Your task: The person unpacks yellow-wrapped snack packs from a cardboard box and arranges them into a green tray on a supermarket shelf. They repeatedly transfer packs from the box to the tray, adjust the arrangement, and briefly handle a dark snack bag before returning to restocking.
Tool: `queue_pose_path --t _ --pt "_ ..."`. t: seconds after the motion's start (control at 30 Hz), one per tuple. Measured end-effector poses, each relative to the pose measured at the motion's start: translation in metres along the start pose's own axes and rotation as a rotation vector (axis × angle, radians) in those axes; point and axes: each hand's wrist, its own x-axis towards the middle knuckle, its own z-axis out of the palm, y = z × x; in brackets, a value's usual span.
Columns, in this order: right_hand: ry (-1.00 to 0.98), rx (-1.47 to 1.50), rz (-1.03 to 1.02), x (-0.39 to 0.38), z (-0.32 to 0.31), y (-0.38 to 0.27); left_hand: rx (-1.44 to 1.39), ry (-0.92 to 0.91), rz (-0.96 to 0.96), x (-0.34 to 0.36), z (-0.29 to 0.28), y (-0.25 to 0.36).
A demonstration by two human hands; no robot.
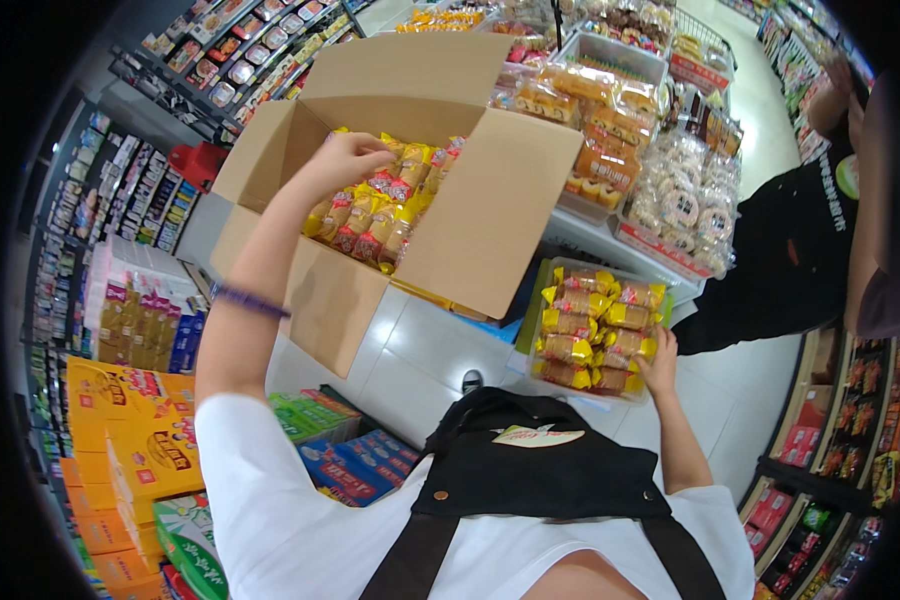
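My left hand (348, 163) is over the open cardboard box (490, 200), fingers loosely bent above the packs with nothing seen in them. Inside the box lie several wrapped snack cakes (375, 215) in clear, yellow and red film. Lower right, a clear plastic tray (625, 398) holds two columns of similar wrapped cakes (568, 322). At its right side my right hand (658, 362) grips the rim, its fingertips next to the packs. The box flaps stand spread outward.
Behind the tray, bins of packaged bread (610, 130) and round pastries (678, 205) cover a display stand. A person in a dark apron (780, 250) stands at right. Yellow cartons (135, 430) and blue boxes (365, 465) are stacked at lower left. Shelves line both sides.
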Motion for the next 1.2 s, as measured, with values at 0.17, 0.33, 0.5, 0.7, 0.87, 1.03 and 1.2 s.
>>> queue_pose_path --t 0.17,0.33,0.5,0.7,0.87,1.03,1.2 --pt "0.01 -0.132 -0.024 -0.002 -0.005 -0.023 0.011 -0.268 0.012 0.08 0.076 -0.011" --pt "-0.002 -0.237 0.011 -0.007 0.013 -0.017 -0.003 -0.23 -0.073 0.066 0.1 0.019" --pt "0.048 -0.13 0.082 -0.019 0.032 -0.02 -0.148 -0.407 -0.076 0.094 0.103 -0.013" --pt "0.187 0.146 0.168 -0.018 0.035 -0.056 -0.298 -0.105 -0.123 0.037 0.026 -0.01" --pt "0.273 0.123 0.285 -0.047 0.027 -0.032 -0.943 0.099 0.212 -0.055 -0.017 0.06" --pt "0.234 0.023 0.1 0.019 -0.019 -0.026 -0.879 -0.29 0.657 -0.18 -0.012 0.102" --pt "0.42 0.177 -0.222 0.263 -0.235 -0.105 -0.685 -0.637 0.382 -0.218 0.105 0.14"
